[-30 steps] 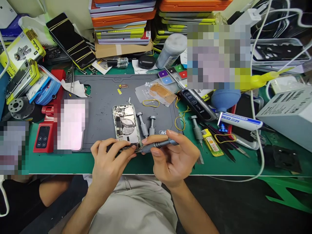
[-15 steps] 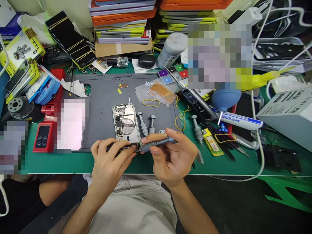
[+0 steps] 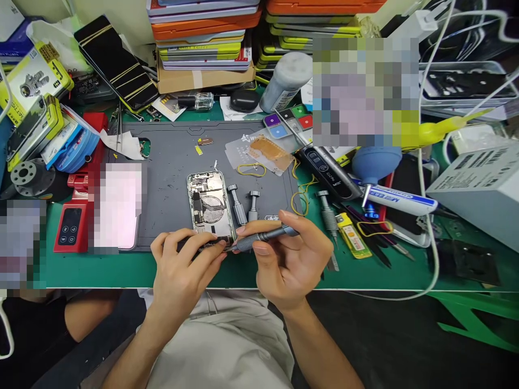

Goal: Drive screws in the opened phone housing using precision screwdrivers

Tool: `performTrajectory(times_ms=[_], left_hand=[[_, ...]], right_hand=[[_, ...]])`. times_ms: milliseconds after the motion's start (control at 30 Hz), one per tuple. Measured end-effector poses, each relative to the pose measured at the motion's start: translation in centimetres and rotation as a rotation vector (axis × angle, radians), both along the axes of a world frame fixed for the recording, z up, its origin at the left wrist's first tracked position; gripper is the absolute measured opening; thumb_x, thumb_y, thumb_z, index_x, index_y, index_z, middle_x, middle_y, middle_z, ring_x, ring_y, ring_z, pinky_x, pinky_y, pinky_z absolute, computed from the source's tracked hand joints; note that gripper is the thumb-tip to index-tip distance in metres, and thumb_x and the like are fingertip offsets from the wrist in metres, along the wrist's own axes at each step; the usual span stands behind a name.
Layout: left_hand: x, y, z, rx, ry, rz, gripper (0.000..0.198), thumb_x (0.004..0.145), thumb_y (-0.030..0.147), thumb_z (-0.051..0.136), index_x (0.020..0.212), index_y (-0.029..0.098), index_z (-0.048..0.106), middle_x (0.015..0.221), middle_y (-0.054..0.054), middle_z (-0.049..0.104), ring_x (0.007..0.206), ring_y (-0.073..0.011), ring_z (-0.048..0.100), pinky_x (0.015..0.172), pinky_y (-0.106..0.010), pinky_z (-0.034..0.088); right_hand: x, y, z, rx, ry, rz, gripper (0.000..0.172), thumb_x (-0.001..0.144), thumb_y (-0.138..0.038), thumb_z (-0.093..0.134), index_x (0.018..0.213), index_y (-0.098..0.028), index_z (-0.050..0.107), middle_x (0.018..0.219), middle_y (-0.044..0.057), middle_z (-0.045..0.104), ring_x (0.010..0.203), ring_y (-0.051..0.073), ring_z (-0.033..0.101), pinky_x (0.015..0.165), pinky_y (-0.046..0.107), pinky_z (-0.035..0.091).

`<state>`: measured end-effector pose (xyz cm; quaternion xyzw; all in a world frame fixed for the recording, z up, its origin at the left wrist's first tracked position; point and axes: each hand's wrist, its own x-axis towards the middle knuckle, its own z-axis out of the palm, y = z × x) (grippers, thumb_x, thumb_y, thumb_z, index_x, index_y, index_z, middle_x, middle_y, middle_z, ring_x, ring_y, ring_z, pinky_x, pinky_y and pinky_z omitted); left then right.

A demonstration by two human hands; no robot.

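An opened phone (image 3: 211, 205) lies on the grey mat, its circuit board and a round coil exposed. My left hand (image 3: 184, 265) is closed over its near end, the fingertips pinching a small dark phone part (image 3: 222, 239). The rest of that part is hidden under the fingers. In my right hand (image 3: 294, 262) is a grey screwdriver (image 3: 263, 235) with a knurled grip, held slantwise between thumb and fingers. Its tip points left, right beside the left fingertips; the exact contact point is too small to make out. Two more screwdrivers (image 3: 236, 204) lie just right of the phone.
On the grey mat (image 3: 166, 162) are a yellow rubber band (image 3: 251, 170) and a brown sheet (image 3: 271, 154). A red device (image 3: 73, 227) stands left. To the right lie a pen-like tool (image 3: 330, 170), a blue air blower (image 3: 375, 162) and a white box (image 3: 478, 183). Another person's arm shows lower left.
My right hand and the screwdriver have shifted very slightly to the right. My left hand and the phone stay practically where they were.
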<state>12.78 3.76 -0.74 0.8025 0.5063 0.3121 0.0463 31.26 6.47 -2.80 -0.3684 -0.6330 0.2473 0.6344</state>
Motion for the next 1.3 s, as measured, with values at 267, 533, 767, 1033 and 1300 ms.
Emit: performTrajectory(times_ms=[267,533,767,1033,1300], left_hand=[[-0.06,-0.10,-0.05,-0.008,0.011,0.011,0.012,0.105,0.021,0.079,0.116,0.027,0.081,0.115,-0.001,0.087,0.111,-0.0254,0.067,0.099,-0.047,0.039],[-0.04,-0.11,-0.08,-0.006,0.006,0.009,0.013,0.106,0.022,0.079,0.117,0.027,0.081,0.117,-0.001,0.087,0.112,-0.0252,0.066,0.099,-0.047,0.038],[-0.06,-0.16,-0.07,-0.012,0.008,0.010,0.013,0.105,0.021,0.080,0.117,0.028,0.081,0.117,-0.001,0.087,0.111,-0.0254,0.066,0.098,-0.047,0.038],[0.00,-0.11,-0.06,-0.011,0.008,0.011,0.014,0.104,0.022,0.081,0.117,0.028,0.082,0.117,-0.001,0.088,0.112,-0.0257,0.066,0.099,-0.048,0.039],[-0.02,-0.14,-0.09,-0.007,0.006,0.013,0.013,0.104,0.022,0.081,0.116,0.027,0.082,0.117,-0.001,0.088,0.111,-0.0254,0.067,0.098,-0.048,0.039]], right_hand=[[-0.25,0.15,0.21,-0.006,-0.010,-0.077,0.051,0.107,-0.016,0.067,0.154,-0.030,0.058,0.100,0.004,0.077,0.076,0.019,0.078,0.059,0.031,0.067],[-0.26,0.22,0.39,-0.011,-0.028,-0.050,0.049,0.108,-0.017,0.065,0.154,-0.028,0.056,0.099,0.003,0.077,0.078,0.017,0.079,0.060,0.029,0.067],[-0.27,0.04,0.27,-0.034,-0.009,-0.062,0.047,0.108,-0.020,0.067,0.153,-0.029,0.057,0.099,0.004,0.078,0.078,0.018,0.078,0.060,0.029,0.067],[-0.29,-0.07,0.13,-0.038,-0.003,-0.077,0.047,0.108,-0.021,0.067,0.153,-0.029,0.058,0.099,0.004,0.078,0.078,0.019,0.078,0.061,0.031,0.067],[-0.11,-0.29,-0.12,-0.037,-0.002,-0.074,0.049,0.108,-0.021,0.067,0.155,-0.029,0.057,0.102,0.004,0.078,0.079,0.019,0.078,0.062,0.031,0.068]])
